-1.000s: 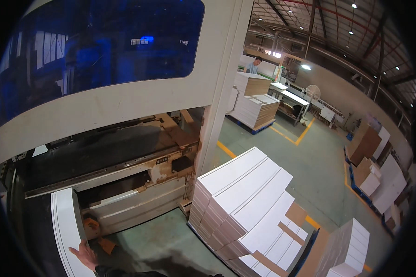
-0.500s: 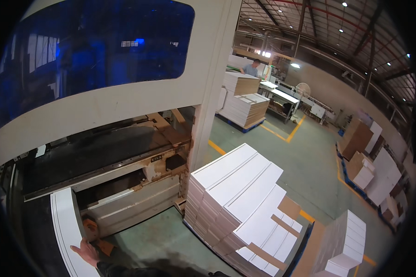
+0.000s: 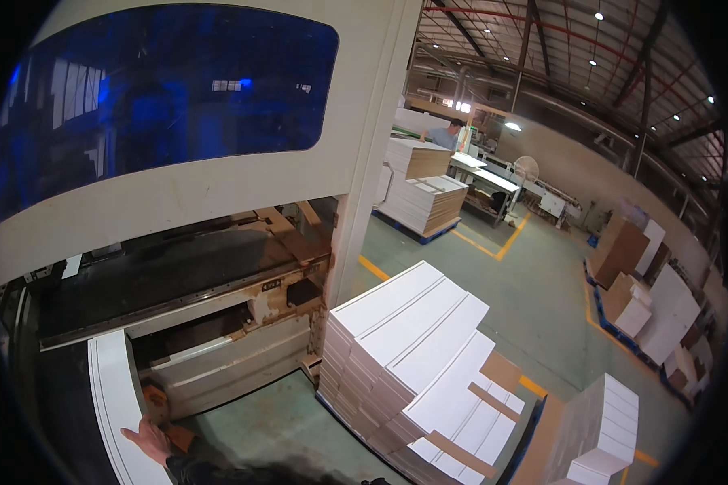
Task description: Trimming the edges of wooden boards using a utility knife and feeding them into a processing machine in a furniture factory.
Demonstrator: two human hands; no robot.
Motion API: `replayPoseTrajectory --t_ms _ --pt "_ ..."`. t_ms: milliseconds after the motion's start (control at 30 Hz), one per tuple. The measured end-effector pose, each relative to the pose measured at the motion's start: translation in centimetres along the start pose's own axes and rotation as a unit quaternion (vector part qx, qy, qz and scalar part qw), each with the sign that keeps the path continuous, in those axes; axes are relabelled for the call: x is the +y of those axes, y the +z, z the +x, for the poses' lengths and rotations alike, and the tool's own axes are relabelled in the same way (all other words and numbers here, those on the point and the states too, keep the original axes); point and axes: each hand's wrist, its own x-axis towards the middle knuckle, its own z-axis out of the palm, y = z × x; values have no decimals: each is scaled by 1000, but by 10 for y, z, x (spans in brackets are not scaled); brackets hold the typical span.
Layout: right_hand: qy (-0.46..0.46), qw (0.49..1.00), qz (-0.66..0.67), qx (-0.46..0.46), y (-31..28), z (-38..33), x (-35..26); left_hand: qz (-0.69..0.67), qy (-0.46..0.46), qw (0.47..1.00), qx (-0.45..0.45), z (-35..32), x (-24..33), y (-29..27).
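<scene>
A long white panel [image 3: 115,388] with thin lines along its left edge lies lengthwise at the lower left, on the dark surface beside a large machine. My left hand [image 3: 150,441] is at the panel's right edge near its closer end. The thumb rests on the white top and points left, while the other fingers close over the edge and are partly hidden. A dark sleeve [image 3: 198,470] runs from this hand to the lower edge of the view. My right hand does not show.
The machine's cream frame [image 3: 218,174] and blue window [image 3: 170,89] rise ahead, over a black bed [image 3: 162,263]. A tall stack of white panels [image 3: 416,323] stands to my right, another stack [image 3: 603,428] beyond. A person [image 3: 443,136] works at the back; pallets line the right wall.
The view has shifted slightly, so the scene sits a little lower and to the left. My left hand keeps its place on the panel. The far person has shifted a little to the right.
</scene>
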Motion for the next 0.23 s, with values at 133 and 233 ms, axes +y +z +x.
replayPoseTrajectory --t_ms 133,233 --pt "-57 861 170 -477 -72 -288 -46 348 132 890 264 -128 76 -298" --pt "-91 922 99 -364 -33 -247 -45 583 178 788 83 -261 117 -276"
